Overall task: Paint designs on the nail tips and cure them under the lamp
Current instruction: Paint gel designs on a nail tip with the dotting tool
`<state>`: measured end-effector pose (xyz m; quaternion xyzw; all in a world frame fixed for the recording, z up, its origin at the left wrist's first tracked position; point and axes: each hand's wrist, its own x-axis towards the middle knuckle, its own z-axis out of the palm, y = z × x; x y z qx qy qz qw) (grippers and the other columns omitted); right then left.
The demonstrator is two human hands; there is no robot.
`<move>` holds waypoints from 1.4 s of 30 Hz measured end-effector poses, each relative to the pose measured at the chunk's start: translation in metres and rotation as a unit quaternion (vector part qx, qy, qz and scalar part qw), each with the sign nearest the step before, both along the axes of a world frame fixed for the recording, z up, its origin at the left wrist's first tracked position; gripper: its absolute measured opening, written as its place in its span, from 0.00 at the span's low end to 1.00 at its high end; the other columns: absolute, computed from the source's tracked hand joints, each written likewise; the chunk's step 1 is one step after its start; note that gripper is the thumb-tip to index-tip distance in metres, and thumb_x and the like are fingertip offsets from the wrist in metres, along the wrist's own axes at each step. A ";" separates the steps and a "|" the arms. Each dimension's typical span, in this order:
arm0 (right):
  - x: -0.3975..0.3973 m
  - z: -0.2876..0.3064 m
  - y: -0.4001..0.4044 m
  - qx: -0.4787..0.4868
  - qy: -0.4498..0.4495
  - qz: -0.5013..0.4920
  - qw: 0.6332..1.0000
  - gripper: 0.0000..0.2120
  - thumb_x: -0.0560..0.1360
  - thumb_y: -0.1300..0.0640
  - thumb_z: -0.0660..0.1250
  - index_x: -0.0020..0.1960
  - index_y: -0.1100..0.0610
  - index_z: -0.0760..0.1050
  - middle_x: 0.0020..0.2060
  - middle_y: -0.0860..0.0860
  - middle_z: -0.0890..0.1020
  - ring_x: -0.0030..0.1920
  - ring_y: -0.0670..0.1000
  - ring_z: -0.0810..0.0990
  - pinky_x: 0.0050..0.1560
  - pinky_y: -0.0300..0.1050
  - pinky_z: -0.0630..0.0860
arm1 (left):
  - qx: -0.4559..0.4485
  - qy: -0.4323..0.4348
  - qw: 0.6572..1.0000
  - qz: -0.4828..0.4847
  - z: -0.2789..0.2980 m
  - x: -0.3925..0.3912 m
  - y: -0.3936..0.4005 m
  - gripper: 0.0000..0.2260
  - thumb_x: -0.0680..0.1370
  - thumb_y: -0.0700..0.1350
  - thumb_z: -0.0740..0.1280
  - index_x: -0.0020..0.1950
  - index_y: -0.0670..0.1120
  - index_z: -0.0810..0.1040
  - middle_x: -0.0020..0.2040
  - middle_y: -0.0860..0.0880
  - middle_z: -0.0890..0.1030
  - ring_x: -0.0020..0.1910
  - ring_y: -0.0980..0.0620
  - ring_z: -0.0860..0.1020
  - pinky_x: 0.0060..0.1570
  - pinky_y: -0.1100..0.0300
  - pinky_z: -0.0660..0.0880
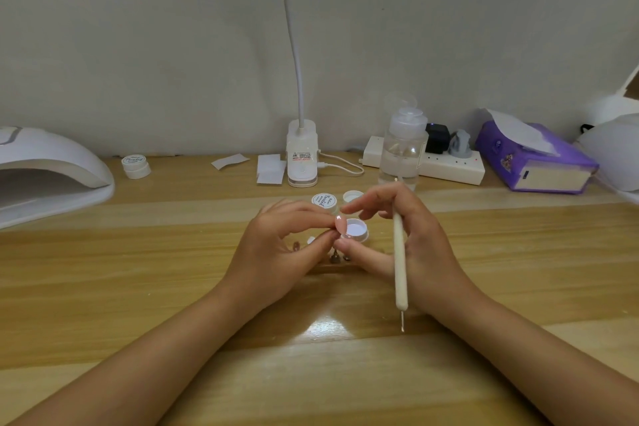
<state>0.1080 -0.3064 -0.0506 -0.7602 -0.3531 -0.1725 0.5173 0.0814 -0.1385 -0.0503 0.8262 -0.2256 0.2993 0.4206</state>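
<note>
In the middle of the frame both hands meet just above the light wooden surface (138, 287). The left hand (276, 245) has its fingers curled in, pinching a small glossy pink nail tip (340, 222) between thumb and fingertips. The right hand (404, 239) also touches that nail tip, its thumb below and its forefinger stretched over it, while its other fingers are curled round a slim cream-white dotting pen with a metal point (400, 259), which runs down the frame with the point towards the lower edge. Just behind the nail tip stands a small open white round jar (358, 230), and beyond it, towards the upper middle, a closed white jar with a printed lid (324, 201) and a loose white cap (352, 196). Under the hands a few more small nail tips on stands (334, 258) show partly; how many I cannot tell. At the left edge sits a white domed curing lamp (52, 169) with its mouth open towards the middle, and near it two stacked white jars (135, 166). Along the wall at the back stand a white clip-on desk lamp with a bent neck (302, 156), a clear plastic pump bottle (403, 149), a white power strip (446, 166) and, at the right, a purple tissue box (536, 162).
</note>
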 end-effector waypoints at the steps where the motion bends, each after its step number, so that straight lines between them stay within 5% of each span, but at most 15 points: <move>1: 0.001 0.001 -0.001 0.007 0.009 0.001 1.000 0.20 0.64 0.54 0.76 0.52 0.50 0.70 0.48 0.44 0.80 0.49 0.42 0.77 0.51 0.27 0.68 | -0.014 -0.001 1.000 0.003 0.000 0.000 0.000 0.10 0.69 0.44 0.71 0.48 0.52 0.79 0.43 0.59 0.82 0.46 0.60 0.78 0.49 0.47 0.75; 3: 0.004 0.007 -0.002 0.036 0.029 -0.004 0.999 0.18 0.66 0.50 0.70 0.53 0.48 0.69 0.47 0.45 0.81 0.47 0.41 0.78 0.49 0.28 0.69 | -0.050 0.015 0.999 0.015 0.000 0.000 0.000 0.10 0.69 0.41 0.73 0.47 0.53 0.80 0.40 0.60 0.82 0.44 0.60 0.79 0.47 0.49 0.75; 6: 0.012 0.015 -0.002 0.142 0.109 -0.006 0.984 0.11 0.72 0.45 0.57 0.49 0.48 0.73 0.31 0.48 0.81 0.32 0.42 0.77 0.38 0.31 0.73 | -0.081 0.052 0.995 0.026 -0.001 0.001 0.001 0.13 0.70 0.36 0.72 0.43 0.56 0.80 0.40 0.64 0.82 0.43 0.62 0.78 0.45 0.51 0.76; 10: 0.026 0.021 -0.002 0.150 0.221 -0.056 0.962 0.27 0.70 0.35 0.50 0.35 0.49 0.82 0.17 0.47 0.70 0.20 0.40 0.68 0.25 0.29 0.67 | -0.078 0.059 0.995 0.027 0.000 0.002 0.002 0.14 0.70 0.36 0.71 0.43 0.57 0.80 0.42 0.68 0.80 0.44 0.64 0.78 0.46 0.52 0.76; 14: 0.044 0.015 0.007 0.130 0.212 -0.094 0.964 0.19 0.76 0.44 0.59 0.34 0.50 0.79 0.19 0.40 0.73 0.25 0.35 0.72 0.28 0.25 0.67 | -0.081 0.068 0.994 0.023 0.000 0.003 0.003 0.12 0.70 0.36 0.71 0.44 0.54 0.81 0.41 0.63 0.81 0.45 0.63 0.78 0.48 0.56 0.75; 18: 0.045 0.000 0.014 0.121 0.133 -0.099 0.979 0.16 0.72 0.48 0.67 0.31 0.56 0.70 0.20 0.47 0.74 0.23 0.41 0.72 0.29 0.32 0.69 | -0.082 0.075 0.993 0.023 -0.001 0.003 0.003 0.11 0.70 0.37 0.71 0.45 0.53 0.81 0.41 0.61 0.81 0.44 0.62 0.78 0.47 0.54 0.76; 22: 0.039 -0.005 0.017 0.097 0.083 -0.119 0.985 0.21 0.67 0.41 0.64 0.28 0.58 0.68 0.21 0.49 0.74 0.26 0.47 0.74 0.32 0.45 0.71 | -0.092 0.084 0.992 0.021 -0.001 0.004 0.003 0.10 0.71 0.37 0.71 0.44 0.53 0.81 0.39 0.63 0.81 0.42 0.63 0.78 0.46 0.49 0.77; 33: 0.041 -0.006 0.017 0.050 0.054 -0.124 0.990 0.22 0.70 0.44 0.64 0.28 0.60 0.66 0.23 0.52 0.72 0.29 0.56 0.76 0.33 0.48 0.72 | -0.095 0.095 0.991 0.024 0.000 0.003 0.002 0.10 0.71 0.37 0.71 0.44 0.53 0.81 0.41 0.61 0.81 0.43 0.61 0.79 0.46 0.46 0.77; 42: 0.043 -0.009 0.017 0.032 0.039 -0.132 0.990 0.21 0.72 0.47 0.65 0.26 0.54 0.62 0.21 0.45 0.68 0.27 0.51 0.72 0.32 0.45 0.68 | -0.097 0.096 0.991 0.015 -0.001 0.004 0.002 0.10 0.71 0.38 0.71 0.45 0.52 0.81 0.41 0.60 0.81 0.43 0.60 0.79 0.45 0.44 0.77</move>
